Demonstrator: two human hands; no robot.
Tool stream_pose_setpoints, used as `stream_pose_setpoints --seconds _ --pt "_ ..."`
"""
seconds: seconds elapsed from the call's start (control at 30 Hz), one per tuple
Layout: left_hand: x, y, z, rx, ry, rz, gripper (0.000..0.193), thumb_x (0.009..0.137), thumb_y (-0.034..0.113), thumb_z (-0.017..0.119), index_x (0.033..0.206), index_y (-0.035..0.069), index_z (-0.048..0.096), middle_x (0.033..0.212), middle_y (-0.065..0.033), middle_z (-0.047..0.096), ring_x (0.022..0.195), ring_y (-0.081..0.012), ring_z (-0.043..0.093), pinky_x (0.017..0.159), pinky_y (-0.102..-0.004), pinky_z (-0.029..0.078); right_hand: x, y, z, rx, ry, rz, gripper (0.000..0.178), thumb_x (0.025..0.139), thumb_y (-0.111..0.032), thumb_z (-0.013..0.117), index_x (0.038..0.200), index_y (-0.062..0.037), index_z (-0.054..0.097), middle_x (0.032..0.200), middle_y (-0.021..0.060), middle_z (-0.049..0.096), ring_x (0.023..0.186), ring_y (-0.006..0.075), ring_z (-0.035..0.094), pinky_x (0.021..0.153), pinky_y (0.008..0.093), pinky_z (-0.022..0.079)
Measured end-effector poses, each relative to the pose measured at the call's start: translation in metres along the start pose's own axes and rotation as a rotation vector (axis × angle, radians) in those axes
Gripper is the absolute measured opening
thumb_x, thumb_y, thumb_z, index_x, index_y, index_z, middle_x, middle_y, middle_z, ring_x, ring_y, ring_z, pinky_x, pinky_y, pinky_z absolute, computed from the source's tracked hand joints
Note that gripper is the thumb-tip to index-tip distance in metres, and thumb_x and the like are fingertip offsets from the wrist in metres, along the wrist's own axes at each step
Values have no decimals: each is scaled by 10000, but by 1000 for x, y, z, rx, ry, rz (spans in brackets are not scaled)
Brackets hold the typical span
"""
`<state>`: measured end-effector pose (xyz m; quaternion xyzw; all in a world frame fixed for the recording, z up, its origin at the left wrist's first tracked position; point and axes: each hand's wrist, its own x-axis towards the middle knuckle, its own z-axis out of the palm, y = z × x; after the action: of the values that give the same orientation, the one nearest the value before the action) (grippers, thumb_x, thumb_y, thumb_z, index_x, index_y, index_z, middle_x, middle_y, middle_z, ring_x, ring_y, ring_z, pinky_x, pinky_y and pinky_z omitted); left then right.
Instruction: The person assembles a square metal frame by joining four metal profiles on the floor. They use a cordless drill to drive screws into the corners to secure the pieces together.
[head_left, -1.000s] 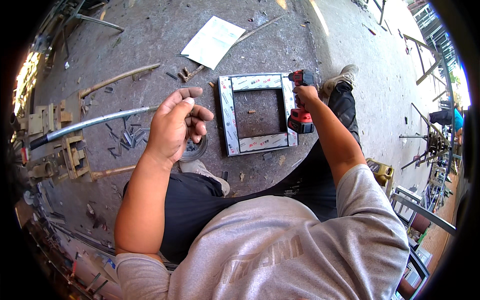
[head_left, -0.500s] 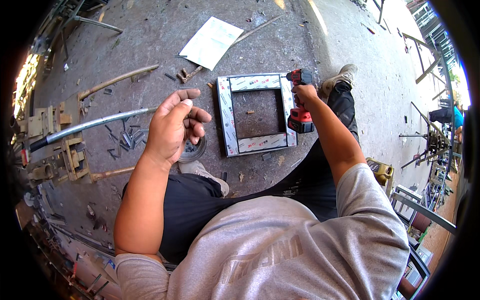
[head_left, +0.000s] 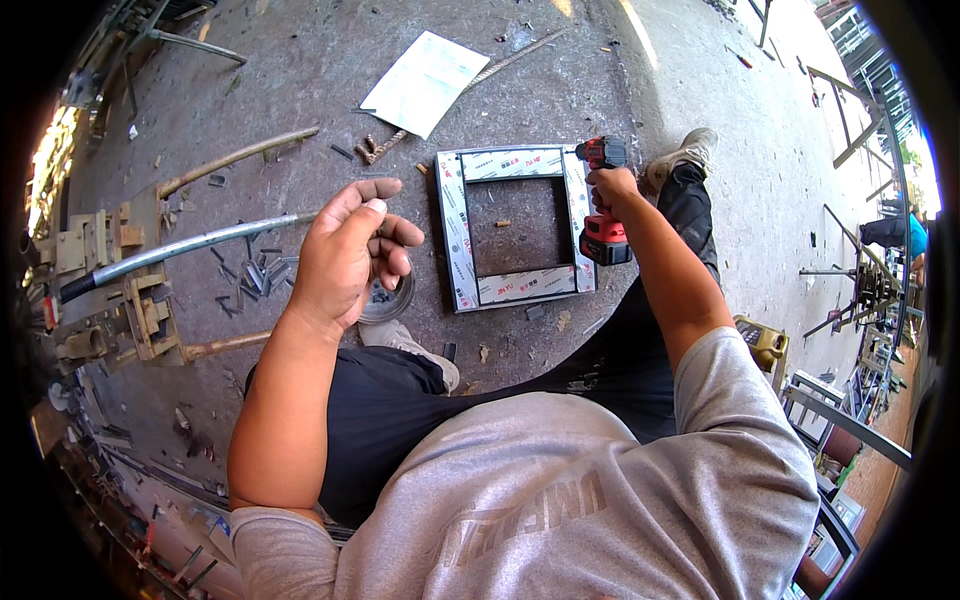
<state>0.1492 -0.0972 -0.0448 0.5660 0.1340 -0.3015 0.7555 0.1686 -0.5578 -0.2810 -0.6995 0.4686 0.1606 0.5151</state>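
Both hands differ: right hand (head_left: 612,188) fingers clamp the red drill (head_left: 604,205); left hand (head_left: 345,255) fingers curl loosely, empty.

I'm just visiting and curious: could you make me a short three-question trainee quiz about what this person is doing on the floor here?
1. True or false: the right hand grips the red and black cordless drill at the square metal frame.
2. Which side of the frame is the drill at: A the person's left side, B the person's right side, C the middle opening?
3. Fill in: the left hand is raised above the floor with fingers curled, over a ____ metal disc.

Key: 1 true; 2 B; 3 round.
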Motion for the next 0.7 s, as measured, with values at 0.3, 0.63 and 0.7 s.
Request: stream_pose_setpoints --seconds 0.3,0.63,0.7 --pt "-11 6 11 24 2 7 351 1077 199 504 1380 27 541 876 -128 710 609 -109 640 497 -244 469 -5 -36 1 -330 21 -3 113 858 -99 723 852 -42 626 651 51 583 473 176 538 452 370 443" --pt "-37 25 36 -85 -63 90 387 1077 251 532 1389 24 549 827 -125 723 535 -113 631 432 -236 463 15 -63 0 -613 9 -59 75 857 -113 661 827 -49 637 641 47 598 478 172 561 431 361 441" --pt "-38 29 41 -93 -55 72 387 1081 261 536 1384 21 549 827 -120 722 540 -114 630 433 -239 463 13 -68 1 -652 -9 -69 106 874 -127 629 822 -34 639 645 59 601 487 179 567 432 366 440"
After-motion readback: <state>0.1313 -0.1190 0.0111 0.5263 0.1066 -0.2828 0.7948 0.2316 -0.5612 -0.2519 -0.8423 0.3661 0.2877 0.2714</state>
